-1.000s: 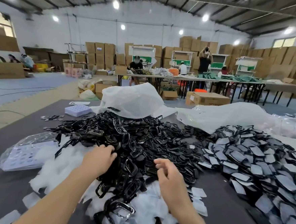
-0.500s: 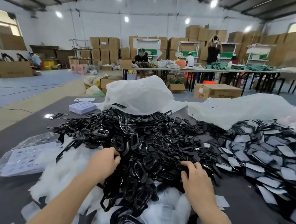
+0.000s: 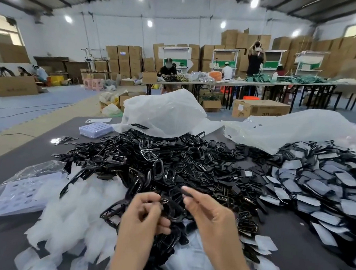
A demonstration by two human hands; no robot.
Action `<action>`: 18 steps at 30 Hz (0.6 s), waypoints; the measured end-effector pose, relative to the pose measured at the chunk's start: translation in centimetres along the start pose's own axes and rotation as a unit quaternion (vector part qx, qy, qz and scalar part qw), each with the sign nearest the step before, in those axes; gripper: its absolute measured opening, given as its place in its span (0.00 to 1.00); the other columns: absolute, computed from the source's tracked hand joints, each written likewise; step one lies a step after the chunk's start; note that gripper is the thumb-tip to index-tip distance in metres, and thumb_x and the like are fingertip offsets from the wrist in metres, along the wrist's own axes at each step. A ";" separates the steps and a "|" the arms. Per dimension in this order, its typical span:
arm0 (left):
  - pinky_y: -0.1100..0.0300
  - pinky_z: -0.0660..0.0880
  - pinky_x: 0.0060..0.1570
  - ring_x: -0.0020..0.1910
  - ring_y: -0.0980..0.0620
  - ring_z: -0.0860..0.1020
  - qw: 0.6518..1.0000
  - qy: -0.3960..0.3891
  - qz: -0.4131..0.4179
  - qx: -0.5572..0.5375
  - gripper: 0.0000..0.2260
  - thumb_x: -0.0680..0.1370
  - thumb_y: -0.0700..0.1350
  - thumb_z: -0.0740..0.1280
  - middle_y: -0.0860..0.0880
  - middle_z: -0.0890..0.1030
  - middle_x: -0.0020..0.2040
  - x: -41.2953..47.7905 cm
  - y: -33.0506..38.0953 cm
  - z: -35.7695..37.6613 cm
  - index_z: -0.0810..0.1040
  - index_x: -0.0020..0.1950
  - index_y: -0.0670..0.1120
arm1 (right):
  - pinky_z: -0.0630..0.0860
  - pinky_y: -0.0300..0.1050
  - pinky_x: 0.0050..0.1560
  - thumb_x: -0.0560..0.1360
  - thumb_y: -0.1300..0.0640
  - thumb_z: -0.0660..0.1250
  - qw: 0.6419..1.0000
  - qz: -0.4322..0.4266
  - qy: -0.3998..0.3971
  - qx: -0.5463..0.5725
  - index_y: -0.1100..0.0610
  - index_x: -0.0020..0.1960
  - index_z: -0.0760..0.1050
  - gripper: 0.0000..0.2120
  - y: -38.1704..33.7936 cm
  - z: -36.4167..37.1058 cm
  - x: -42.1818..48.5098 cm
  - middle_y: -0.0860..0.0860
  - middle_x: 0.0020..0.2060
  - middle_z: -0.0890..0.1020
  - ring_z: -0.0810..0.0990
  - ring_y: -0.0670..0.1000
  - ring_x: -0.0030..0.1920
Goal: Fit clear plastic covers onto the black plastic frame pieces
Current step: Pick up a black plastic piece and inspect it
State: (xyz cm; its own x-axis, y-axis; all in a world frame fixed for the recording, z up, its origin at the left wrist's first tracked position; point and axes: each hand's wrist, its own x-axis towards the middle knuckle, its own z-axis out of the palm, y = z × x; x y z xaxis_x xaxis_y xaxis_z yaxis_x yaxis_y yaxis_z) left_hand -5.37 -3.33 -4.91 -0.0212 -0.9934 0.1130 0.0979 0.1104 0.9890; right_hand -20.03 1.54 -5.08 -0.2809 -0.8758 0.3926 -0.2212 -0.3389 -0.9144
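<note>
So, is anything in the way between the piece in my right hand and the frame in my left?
Nothing visible. The right hand pinches a small dark piece close to the black frame that the left hand holds; only open air lies between them.

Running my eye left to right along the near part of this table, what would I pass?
A clear bag of white trays → white scraps → heap of black frames → pile of pale-filmed black pieces.
</note>
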 end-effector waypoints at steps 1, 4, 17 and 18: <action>0.58 0.81 0.31 0.30 0.48 0.82 1.000 -0.015 -0.010 -0.026 0.08 0.80 0.33 0.64 0.44 0.81 0.33 -0.4 -0.2 0.6 0.81 0.48 0.42 | 0.78 0.33 0.54 0.79 0.53 0.70 1.000 -0.008 -0.011 -0.022 0.38 0.57 0.84 0.12 0.2 0.5 -0.3 0.38 0.52 0.86 0.84 0.41 0.54; 0.60 0.82 0.36 0.37 0.46 0.85 0.994 -0.058 -0.036 -0.089 0.15 0.82 0.33 0.60 0.40 0.85 0.40 -1.0 -0.4 1.1 0.84 0.44 0.44 | 0.76 0.30 0.54 0.80 0.56 0.69 0.997 -0.021 -0.030 -0.069 0.39 0.59 0.84 0.14 0.8 1.2 -0.8 0.39 0.51 0.85 0.83 0.39 0.53; 0.60 0.82 0.40 0.43 0.46 0.86 0.989 -0.100 -0.026 -0.110 0.09 0.79 0.44 0.66 0.40 0.86 0.43 -1.1 -1.1 0.1 0.86 0.50 0.51 | 0.76 0.29 0.52 0.78 0.47 0.64 0.993 -0.042 -0.009 -0.113 0.32 0.57 0.80 0.13 1.6 1.2 -1.3 0.32 0.51 0.83 0.83 0.37 0.53; 0.61 0.82 0.40 0.43 0.47 0.86 0.990 -0.098 -0.021 -0.099 0.10 0.80 0.42 0.65 0.41 0.86 0.43 -1.1 -1.2 0.1 0.86 0.50 0.52 | 0.77 0.30 0.50 0.79 0.47 0.62 0.993 -0.031 -0.011 -0.110 0.31 0.57 0.80 0.13 1.6 1.1 -1.4 0.33 0.50 0.84 0.83 0.38 0.52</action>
State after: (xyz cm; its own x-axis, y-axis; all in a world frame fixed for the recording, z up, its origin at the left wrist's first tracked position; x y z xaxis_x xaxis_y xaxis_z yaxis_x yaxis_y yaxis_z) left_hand -5.53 -2.36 -6.21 -0.2203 -0.9694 0.1087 0.2865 0.0422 0.9572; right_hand -18.94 1.84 -7.17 -0.2407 -0.8632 0.4437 -0.4369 -0.3119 -0.8437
